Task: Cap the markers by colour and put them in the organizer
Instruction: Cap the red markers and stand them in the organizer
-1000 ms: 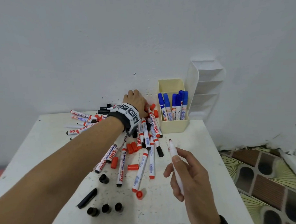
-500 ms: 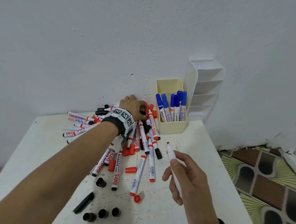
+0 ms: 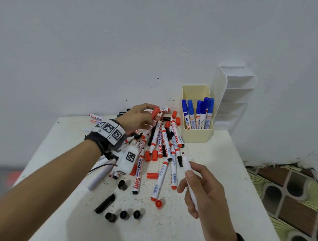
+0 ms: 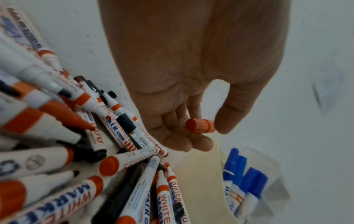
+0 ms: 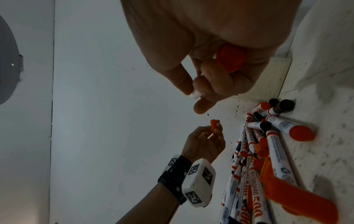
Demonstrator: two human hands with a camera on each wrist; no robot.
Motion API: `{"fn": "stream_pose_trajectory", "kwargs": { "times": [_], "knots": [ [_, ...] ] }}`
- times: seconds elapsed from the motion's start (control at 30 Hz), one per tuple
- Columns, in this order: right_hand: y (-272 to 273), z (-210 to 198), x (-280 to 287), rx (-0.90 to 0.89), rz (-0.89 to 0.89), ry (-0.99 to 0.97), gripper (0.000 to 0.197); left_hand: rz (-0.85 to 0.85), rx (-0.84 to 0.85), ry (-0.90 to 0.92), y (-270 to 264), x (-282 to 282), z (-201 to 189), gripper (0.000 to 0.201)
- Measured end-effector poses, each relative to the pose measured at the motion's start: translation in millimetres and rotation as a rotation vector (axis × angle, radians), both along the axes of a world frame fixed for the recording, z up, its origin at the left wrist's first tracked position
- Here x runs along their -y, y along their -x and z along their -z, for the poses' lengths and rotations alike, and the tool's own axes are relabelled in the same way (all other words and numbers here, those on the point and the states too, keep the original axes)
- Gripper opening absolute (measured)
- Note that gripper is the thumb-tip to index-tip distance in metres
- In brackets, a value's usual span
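Markers: an uncapped one (image 3: 188, 175) stands tip-up in the right hand (image 3: 207, 196), thumb and fingers (image 3: 190, 177) pinching its white barrel at about 5 o'clock on the worktop (image 3: 220, 190); its red butt shows inside the curled fingers in the right wrist view. At 12 o'clock the left hand (image 3: 136, 117) hangs above the pile (image 3: 160, 143), thumb and fingers (image 4: 199, 142) pinching a red cap (image 3: 155, 113), clear of the worktop. The pile of red and black markers and loose red caps sprawls below that hand, around the centre. Four black caps (image 3: 123, 214) sit at 7 o'clock. Just beside the pile, at 1 o'clock, the cream organizer (image 3: 197, 135) holds blue markers (image 3: 199, 111) upright, caps up.
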State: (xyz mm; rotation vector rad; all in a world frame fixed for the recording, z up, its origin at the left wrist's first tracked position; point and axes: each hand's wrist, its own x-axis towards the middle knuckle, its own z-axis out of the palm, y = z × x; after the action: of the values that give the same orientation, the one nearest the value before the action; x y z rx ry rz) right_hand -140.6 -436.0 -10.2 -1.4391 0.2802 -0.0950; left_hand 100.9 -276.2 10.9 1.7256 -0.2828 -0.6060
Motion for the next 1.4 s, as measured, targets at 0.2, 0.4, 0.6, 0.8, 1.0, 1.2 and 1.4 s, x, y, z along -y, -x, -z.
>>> {"fn": "stream_pose_trajectory", "kwargs": {
  "times": [0.2,0.4,0.6,0.8,1.0,1.2,1.4],
  "knots": [
    [0.9,-5.1,-13.0,0.004,-0.018,0.043,0.023,0.210,0.364,-0.228,44.7,-25.4,-29.7,0.029],
    [4.9,-14.1,-27.9,0.054,-0.075,0.091,0.029,0.218,0.358,-0.042,95.5,-41.9,-56.6,0.024],
    [13.5,-23.5,-41.7,0.120,-0.151,0.090,0.027,0.321,0.343,-0.070,122.6,-52.2,-58.2,0.021],
    [24.1,-25.8,-48.0,0.110,-0.186,0.083,0.022,0.409,0.302,-0.093,133.6,-61.0,-61.0,0.020],
    [27.5,-25.2,-51.7,0.078,-0.213,0.045,0.022,0.489,0.277,-0.136,131.5,-59.4,-63.3,0.020],
    [32.4,-20.7,-45.6,0.069,-0.197,0.048,0.022,0.476,0.331,-0.164,128.2,-55.6,-60.7,0.020],
    [36.0,-15.7,-29.5,0.051,-0.094,0.017,0.021,0.468,0.455,-0.340,125.1,-53.4,-50.1,0.015]
  ]
}}
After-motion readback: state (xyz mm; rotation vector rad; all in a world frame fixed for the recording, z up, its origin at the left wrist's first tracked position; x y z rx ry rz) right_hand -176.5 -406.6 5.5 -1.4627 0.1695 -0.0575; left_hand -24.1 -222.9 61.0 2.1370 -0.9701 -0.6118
